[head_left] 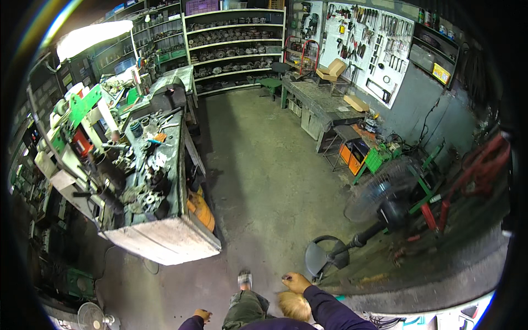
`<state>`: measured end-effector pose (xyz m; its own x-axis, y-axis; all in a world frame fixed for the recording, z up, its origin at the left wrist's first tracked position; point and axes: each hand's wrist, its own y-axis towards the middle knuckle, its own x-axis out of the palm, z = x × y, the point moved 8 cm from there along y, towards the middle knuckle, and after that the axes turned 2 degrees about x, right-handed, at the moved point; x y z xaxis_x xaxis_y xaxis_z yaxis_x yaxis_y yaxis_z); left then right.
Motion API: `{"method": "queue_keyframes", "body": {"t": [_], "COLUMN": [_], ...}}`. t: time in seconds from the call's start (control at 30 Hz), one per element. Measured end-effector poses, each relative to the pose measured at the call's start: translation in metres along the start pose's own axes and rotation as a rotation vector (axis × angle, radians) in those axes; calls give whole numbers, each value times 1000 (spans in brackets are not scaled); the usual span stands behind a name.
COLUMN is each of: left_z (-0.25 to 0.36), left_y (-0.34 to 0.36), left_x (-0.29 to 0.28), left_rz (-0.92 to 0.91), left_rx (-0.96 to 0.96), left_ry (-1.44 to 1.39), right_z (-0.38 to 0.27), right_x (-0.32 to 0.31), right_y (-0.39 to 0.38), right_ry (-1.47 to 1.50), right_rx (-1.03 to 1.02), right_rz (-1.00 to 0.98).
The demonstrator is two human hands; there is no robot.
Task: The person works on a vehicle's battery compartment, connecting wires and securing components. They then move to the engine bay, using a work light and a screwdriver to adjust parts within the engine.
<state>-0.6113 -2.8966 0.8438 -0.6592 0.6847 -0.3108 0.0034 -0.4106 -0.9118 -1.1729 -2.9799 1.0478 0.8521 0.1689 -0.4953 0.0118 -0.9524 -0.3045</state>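
With the view's centre as a clock face, the right hand (297,281) is between five and six, fingertips drawn nearly together on what looks like a small dark piece (286,278) — too small to identify. The left hand (202,315), between six and seven, is loosely curled; whether it holds anything I cannot tell. To handle so slight a thing well, I would keep the pinch firm but light and each footfall clear of the round fan base (316,261) at five and the corner of the worktop (165,242) toward seven. As for containers, a purple crate (202,6) tops the shelving rack (234,11) between eleven and twelve, its contents unseen; the shelves below carry rows of metal parts (220,38). An open cardboard box (331,70) sits at one — its inside is unclear. A yellow box (440,73) is high up at two, and a green crate (375,160) at three has contents too blurred to tell.
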Motion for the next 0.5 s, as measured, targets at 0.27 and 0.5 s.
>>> {"method": "queue_keyframes", "body": {"t": [0.27, 0.5], "left_z": [350, 731], "left_y": [165, 173], "left_x": [-187, -342], "left_rz": [49, 141], "left_rx": [307, 509], "left_ry": [228, -74], "right_z": [202, 246], "right_x": [-8, -95], "right_y": [68, 265], "right_ry": [-814, -837], "right_rx": [141, 112], "right_rz": [-662, -339]}}
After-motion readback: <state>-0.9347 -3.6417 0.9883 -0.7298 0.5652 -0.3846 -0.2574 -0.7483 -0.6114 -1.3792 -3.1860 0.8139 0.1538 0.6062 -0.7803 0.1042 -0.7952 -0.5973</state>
